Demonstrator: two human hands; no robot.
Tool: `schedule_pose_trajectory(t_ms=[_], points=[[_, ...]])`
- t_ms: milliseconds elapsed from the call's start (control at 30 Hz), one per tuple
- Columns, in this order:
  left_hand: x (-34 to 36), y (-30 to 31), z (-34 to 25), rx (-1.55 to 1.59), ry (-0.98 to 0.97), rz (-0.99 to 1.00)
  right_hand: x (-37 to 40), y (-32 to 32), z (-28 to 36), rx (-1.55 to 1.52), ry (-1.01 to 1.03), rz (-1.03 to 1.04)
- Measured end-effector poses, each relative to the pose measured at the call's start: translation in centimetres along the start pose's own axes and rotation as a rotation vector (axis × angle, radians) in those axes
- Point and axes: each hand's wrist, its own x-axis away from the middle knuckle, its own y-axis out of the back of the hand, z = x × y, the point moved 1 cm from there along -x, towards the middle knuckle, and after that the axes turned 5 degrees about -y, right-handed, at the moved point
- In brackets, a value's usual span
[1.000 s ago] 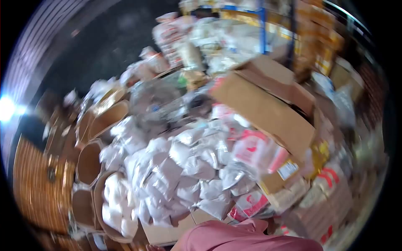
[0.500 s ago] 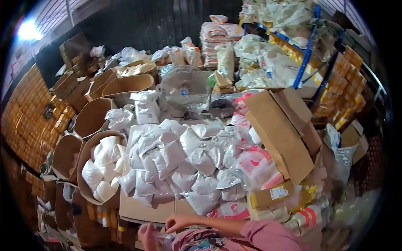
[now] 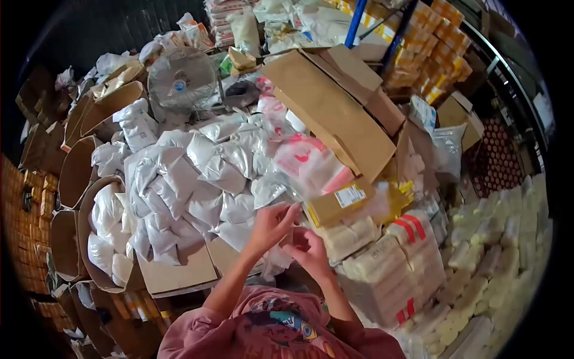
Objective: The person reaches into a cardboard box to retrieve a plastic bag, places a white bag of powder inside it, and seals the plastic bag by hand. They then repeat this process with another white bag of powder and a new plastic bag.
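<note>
In front of my chest, both hands come together over the table's front edge. My left hand (image 3: 271, 228) has its fingers bent and pinched at the mouth of a clear plastic bag (image 3: 277, 262). The bag hangs below and between my hands, partly hidden by them. My right hand (image 3: 309, 250) is curled at the bag's other side, fingers toward the left hand. Just beyond lies a heap of filled white bags (image 3: 221, 161) on flattened cardboard (image 3: 176, 269). Pink-printed plastic bags (image 3: 308, 161) lie to the right of that heap.
A large cardboard box (image 3: 335, 113) leans behind the pink bags. Wrapped packs with red stripes (image 3: 388, 269) are stacked at right. A box (image 3: 113, 233) of white bags stands at left, and a fan (image 3: 182, 81) at the back. Wrapped rolls (image 3: 484, 263) cover the far right.
My view has turned right and down. Both hands have risen from the lower left to in front of my chest, and the right hand and arm now show clearly.
</note>
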Motion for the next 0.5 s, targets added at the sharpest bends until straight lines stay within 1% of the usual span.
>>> schedule_pose_trajectory(t_ms=[33, 100, 133, 233, 267, 300, 367, 400, 433, 500], points=[[0.0, -0.8, -0.2, -0.133, -0.021, -0.016, 0.4, 0.6, 0.2, 0.071, 0.102, -0.071], [0.6, -1.3, -0.8, -0.409, -0.059, -0.051, 1.9, 0.3, 2.2, 0.237, 0.198, -0.205], [1.1, -1.6, -0.7, -0.468, -0.086, -0.114, 2.1, 0.2, 2.1, 0.355, 0.198, -0.159], [3.4, 0.1, -0.8, -0.484, -0.047, -0.274, 2.0, -3.3, 1.1, 0.386, 0.329, -0.07], [4.0, 1.5, -1.8, -0.377, 0.067, -0.267, 1.8, -4.3, 0.2, 0.187, 0.263, 0.025], [4.4, 3.1, -1.6, -0.302, 0.059, -0.281, 1.2, -5.1, -1.7, -0.026, 0.19, 0.05], [5.7, 7.2, 0.0, -0.155, 0.042, -0.327, 0.2, -6.7, -2.8, -0.12, -0.007, 0.116], [6.2, 10.2, 1.8, -0.026, 0.007, -0.221, -0.3, -8.1, -2.4, -0.171, -0.047, 0.08], [6.5, 13.4, 3.5, 0.09, -0.06, -0.214, -0.5, -9.3, -1.6, -0.27, -0.118, 0.022], [8.9, 22.3, 6.5, 0.024, -0.012, -0.28, -2.6, -9.9, -0.7, -0.002, -0.093, 0.148]])
